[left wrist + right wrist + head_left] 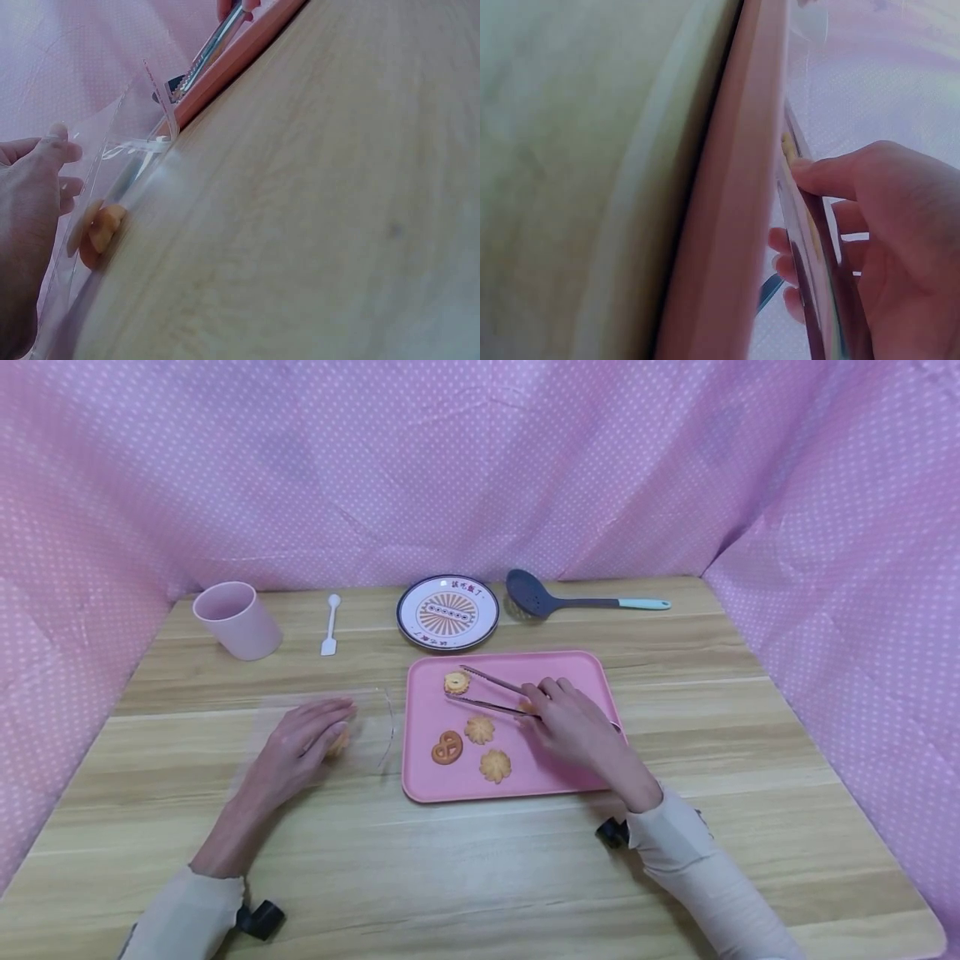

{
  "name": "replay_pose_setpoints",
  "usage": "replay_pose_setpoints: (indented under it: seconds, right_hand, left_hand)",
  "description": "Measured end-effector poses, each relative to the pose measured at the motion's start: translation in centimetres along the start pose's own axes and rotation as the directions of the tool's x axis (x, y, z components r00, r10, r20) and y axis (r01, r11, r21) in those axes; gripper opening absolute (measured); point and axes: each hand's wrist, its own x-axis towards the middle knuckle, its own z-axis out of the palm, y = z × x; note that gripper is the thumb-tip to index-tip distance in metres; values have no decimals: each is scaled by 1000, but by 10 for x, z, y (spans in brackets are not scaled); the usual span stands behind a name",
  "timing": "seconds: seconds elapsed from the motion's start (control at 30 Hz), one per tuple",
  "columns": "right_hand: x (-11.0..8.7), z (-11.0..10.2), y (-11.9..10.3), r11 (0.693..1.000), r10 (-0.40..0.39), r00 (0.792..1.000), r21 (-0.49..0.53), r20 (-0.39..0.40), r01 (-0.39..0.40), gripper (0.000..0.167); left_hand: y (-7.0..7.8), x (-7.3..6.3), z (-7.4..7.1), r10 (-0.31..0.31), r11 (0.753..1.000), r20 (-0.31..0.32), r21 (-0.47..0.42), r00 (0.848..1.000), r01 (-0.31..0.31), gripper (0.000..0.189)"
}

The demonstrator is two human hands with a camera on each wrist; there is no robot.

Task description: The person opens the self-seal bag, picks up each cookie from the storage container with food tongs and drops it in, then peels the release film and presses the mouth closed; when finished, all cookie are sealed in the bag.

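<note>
My right hand (573,722) grips metal tongs (491,706) over the pink tray (577,777). The parted tips of the tongs stand on either side of a round ring cookie (457,682) at the tray's far left. Two flower-shaped cookies (495,766) and a pretzel cookie (447,747) lie nearer. Another cookie (527,706) shows partly beneath the tongs. To the left, my left hand (300,747) pinches the film of a clear plastic bag (371,727), its mouth facing the tray. Inside the bag, several cookies (101,229) rest together low down.
A pink cup (243,627) stands at the back left, beside a small white spatula (331,627). Behind the tray are a patterned plate (447,612) and a dark slotted spoon (540,597) with a mint handle. Pink dotted cloth (480,468) surrounds the wooden table (465,877).
</note>
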Motion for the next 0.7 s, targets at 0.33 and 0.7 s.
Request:
replay_pose_setpoints:
  seconds: [0.33,0.7]
  right_hand:
    - [3,2,-1,1000,11,1000,-21,12,-11,25]
    - [5,2,-4,1000,11,999,-27,36,-10,22]
  left_hand:
    - [-1,-1,0,5,1000,-5,3,1000,-5,38]
    - [-1,-1,0,7,1000,-8,-2,1000,-7,39]
